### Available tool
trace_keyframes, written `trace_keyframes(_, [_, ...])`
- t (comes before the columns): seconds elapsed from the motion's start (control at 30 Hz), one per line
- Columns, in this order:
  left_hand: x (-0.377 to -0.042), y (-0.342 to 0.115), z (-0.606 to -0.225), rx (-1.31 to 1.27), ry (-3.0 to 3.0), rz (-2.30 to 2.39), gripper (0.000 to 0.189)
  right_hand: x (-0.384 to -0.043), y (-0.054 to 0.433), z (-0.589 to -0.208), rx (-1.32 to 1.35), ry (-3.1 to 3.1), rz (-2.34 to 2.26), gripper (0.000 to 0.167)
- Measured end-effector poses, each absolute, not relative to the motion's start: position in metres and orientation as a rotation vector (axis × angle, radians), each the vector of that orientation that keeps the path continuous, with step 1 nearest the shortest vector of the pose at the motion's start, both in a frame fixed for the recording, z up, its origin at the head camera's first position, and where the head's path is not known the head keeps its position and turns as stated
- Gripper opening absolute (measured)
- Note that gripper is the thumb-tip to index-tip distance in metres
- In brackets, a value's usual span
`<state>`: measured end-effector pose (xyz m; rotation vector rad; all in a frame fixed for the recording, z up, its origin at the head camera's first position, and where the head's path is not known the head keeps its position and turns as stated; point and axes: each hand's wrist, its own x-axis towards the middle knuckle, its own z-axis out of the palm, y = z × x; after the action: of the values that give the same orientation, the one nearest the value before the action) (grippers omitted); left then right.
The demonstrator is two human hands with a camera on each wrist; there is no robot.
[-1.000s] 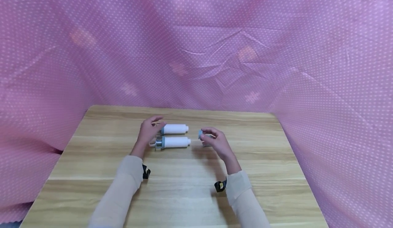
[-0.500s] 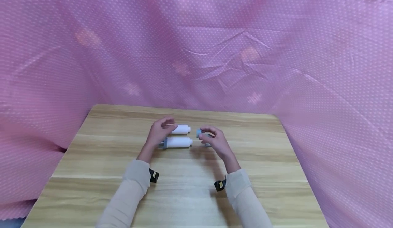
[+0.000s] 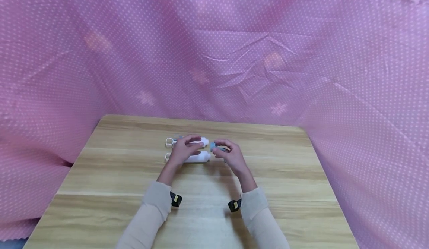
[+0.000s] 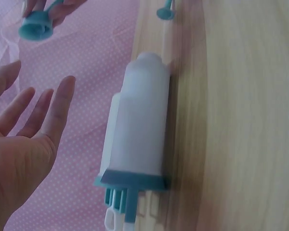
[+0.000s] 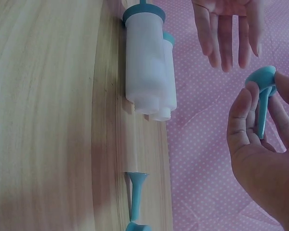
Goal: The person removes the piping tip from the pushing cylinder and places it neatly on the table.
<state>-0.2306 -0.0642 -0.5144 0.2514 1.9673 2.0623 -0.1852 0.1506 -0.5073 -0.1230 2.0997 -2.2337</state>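
Two syringe-like dispensers lie side by side, each a white barrel with a teal collar and a ring-ended plunger. The near dispenser and the far dispenser point their narrow necks right. My right hand pinches a teal nozzle by its wide cap, thin spout toward the palm, just beyond those necks. Above the barrels my left hand holds nothing; its fingers extend, slightly spread, toward the nozzle. In the head view it covers part of both barrels.
A second teal nozzle lies on the wooden table, in line with the near dispenser's neck. Another teal piece sits beside it, cut off by the frame. Pink dotted cloth hangs behind the table and at both sides.
My left hand has moved right, from the handle end of the dispensers to over their barrels. My right hand, still holding the nozzle, has come slightly left, so the hands are closer together.
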Motion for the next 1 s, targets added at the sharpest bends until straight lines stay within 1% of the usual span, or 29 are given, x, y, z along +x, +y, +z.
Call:
trace_keyframes(0.2, [-0.226, -0.061, -0.516, 0.308, 1.928, 2.081, 0.048, -0.186, 0.145, -0.508, -0.148, 2.129, -2.217, 0.033])
trace_keyframes(0.33, [-0.224, -0.058, -0.518, 0.343, 1.916, 2.103, 0.044, -0.186, 0.14, -0.509, -0.167, 2.135, -2.211, 0.034])
trace_keyframes(0.5, [-0.224, -0.053, -0.522, 0.387, 1.931, 2.115, 0.038, -0.186, 0.136, -0.514, -0.142, 2.133, -2.223, 0.032])
trace_keyframes(0.77, [-0.218, -0.047, -0.526, 0.379, 1.909, 2.161, 0.032, -0.184, 0.132, -0.522, -0.145, 2.102, -2.226, 0.031])
trace_keyframes(1.0, [-0.216, -0.048, -0.524, 0.363, 1.921, 2.167, 0.031, -0.184, 0.133, -0.522, -0.115, 2.163, -2.185, 0.029])
